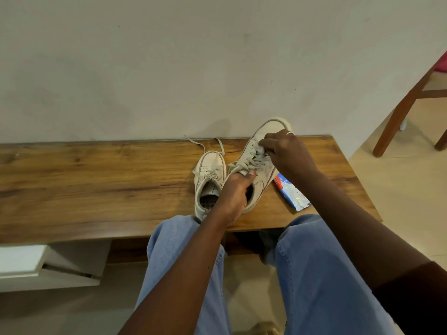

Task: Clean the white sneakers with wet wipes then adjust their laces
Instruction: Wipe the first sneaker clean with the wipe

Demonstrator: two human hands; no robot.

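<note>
Two white sneakers are on the wooden bench (pixel 96 180). The left sneaker (pixel 209 177) stands flat with its laces loose and trailing toward the wall. The right sneaker (pixel 262 151) is tilted up, toe toward the wall. My left hand (pixel 235 192) grips it at the collar, with the thumb on the tongue. My right hand (pixel 285 151) pinches a small white wet wipe (pixel 261 149) against the laces near the toe. A blue, red and white wipes packet (pixel 291 192) lies on the bench to the right of the shoes.
A pale wall stands right behind the bench. A wooden chair (pixel 408 102) is on the tiled floor at the right. My knees in blue jeans (pixel 309 262) are at the bench's front edge. A white shelf unit (pixel 48 264) sits under the bench at the left.
</note>
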